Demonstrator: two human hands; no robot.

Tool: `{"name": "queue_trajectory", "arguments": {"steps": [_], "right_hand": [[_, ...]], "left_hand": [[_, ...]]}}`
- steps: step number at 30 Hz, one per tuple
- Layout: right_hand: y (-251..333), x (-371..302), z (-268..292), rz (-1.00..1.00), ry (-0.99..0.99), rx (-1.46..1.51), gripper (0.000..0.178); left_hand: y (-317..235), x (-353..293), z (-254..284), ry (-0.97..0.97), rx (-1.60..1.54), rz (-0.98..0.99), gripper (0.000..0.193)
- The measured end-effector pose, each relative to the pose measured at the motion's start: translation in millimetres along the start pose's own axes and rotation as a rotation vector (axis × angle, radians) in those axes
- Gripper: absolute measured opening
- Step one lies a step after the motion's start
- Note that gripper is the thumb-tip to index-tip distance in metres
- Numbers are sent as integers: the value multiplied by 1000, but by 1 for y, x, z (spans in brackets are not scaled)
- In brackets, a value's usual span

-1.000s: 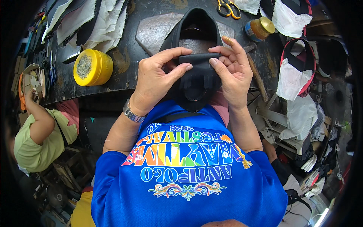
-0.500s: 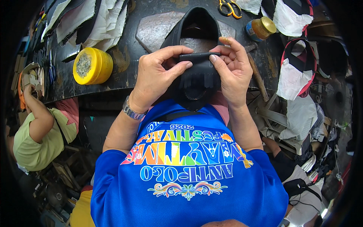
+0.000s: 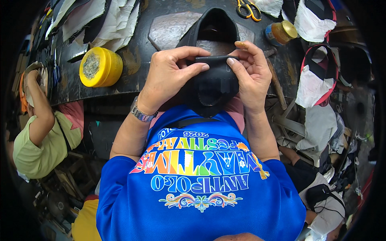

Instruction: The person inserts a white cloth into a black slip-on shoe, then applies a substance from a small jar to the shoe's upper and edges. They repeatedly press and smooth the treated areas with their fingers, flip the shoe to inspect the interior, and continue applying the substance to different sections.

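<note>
A black shoe upper with a large opening stands in front of me, its far part over a worn slab on the table. My left hand pinches one end of a folded edge across the middle of the upper, between thumb and index finger. At the other end of that fold, my right hand pinches with its thumb against the curled fingers. Its index finger is raised and has a brownish stain at the tip. The underside of the fold is hidden.
A yellow tub stands left; cloth pieces lie behind it. Right are a hammer, a glue jar, orange-handled scissors and red-edged uppers. A co-worker in light green sits at left.
My hands keep their pinch on the fold, with only a slight shift of the whole view. The co-worker's forearm at the left has risen a little.
</note>
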State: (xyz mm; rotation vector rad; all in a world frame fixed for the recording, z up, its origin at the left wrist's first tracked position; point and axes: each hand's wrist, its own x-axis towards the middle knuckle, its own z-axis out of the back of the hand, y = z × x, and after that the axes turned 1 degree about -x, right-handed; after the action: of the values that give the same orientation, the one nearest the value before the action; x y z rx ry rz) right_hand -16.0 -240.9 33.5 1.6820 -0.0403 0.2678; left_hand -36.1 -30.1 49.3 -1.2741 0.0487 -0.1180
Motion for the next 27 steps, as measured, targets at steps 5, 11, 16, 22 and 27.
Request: {"name": "queue_trajectory", "arguments": {"steps": [5,11,16,22,27], "right_hand": [[0,2,3,4,8,-7,45],[-1,3,3,-2,18,8,45],[-2,3,1,19,12,11,44],[-1,2,1,27,1,6,46],[-2,2,0,39,-1,-9,46]], "left_hand": [[0,2,-7,-84,-57,-42,26],[-3,5,-7,-81,41,-114,22],[-1,7,-5,-39,-28,-76,22],[0,8,-2,3,-71,-31,22],[1,8,-2,-3,-63,-44,22]]}}
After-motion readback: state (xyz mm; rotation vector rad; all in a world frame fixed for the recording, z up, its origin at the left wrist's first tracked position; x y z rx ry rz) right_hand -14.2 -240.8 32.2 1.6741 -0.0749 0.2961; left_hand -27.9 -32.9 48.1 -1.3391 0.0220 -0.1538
